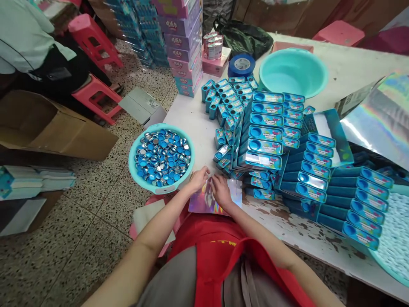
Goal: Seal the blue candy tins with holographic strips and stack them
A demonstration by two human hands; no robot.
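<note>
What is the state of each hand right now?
Left hand: fingers curled near the shiny sheet; grip unclear.
Right hand: fingers bent over the sheet; grip unclear.

Lower-right basin: cropped by edge | person: head cropped | fingertips: contact unresolved, apparently too small for me

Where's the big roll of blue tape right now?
In the head view, the blue tape roll is at the table's far end, between the tall stack of boxes and the empty teal basin.
</note>
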